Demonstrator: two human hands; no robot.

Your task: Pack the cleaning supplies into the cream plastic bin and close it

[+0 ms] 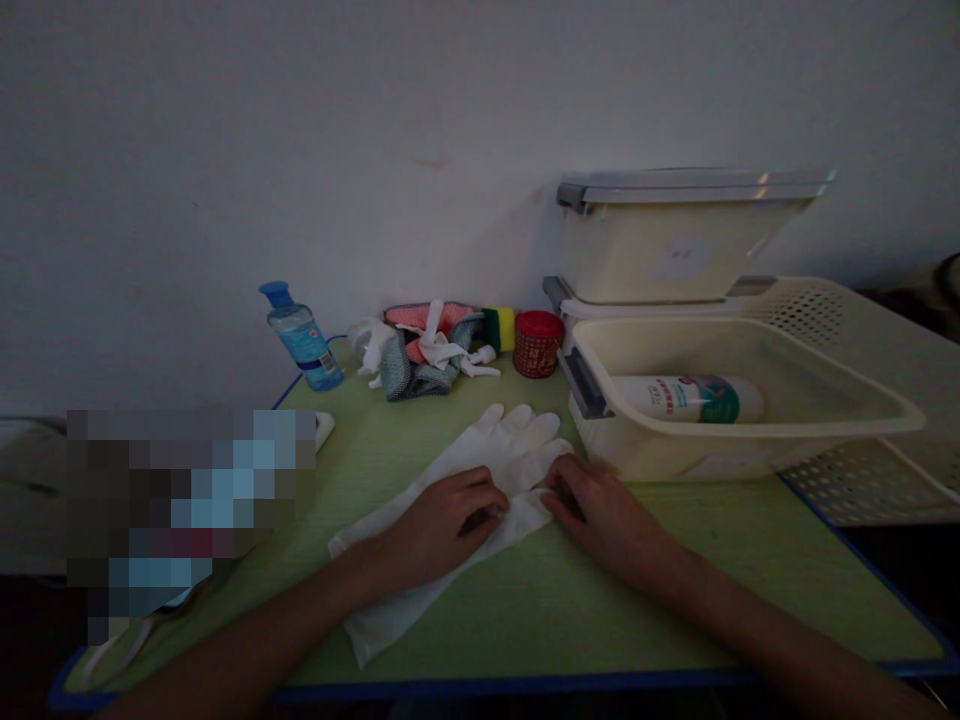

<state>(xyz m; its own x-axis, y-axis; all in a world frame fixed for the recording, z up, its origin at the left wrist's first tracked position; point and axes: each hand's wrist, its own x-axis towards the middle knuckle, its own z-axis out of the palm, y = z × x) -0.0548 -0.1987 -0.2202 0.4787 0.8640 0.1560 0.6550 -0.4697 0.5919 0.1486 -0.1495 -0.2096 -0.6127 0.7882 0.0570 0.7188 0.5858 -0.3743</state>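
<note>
A long white rubber glove [450,455] lies flat across the table, its fingers pointing away and to the right, its cuff toward the near left. My left hand [450,520] rests over the glove's middle, fingers curled and thumb tip meeting them at the glove's surface. At the glove's thumb, my right hand [600,510] is closed, pinching the material between thumb and fingers. Parts of the glove are covered by my left hand and forearm.
On the green table [720,580] stand a blue bottle [304,340], a heap of cloths [427,350], a yellow-green sponge [501,330] and a red-lidded tin [538,345]. A cream bin [675,450] holds a white spray can [690,398]. A lidded box [652,250] and perforated basket [885,360] stand behind.
</note>
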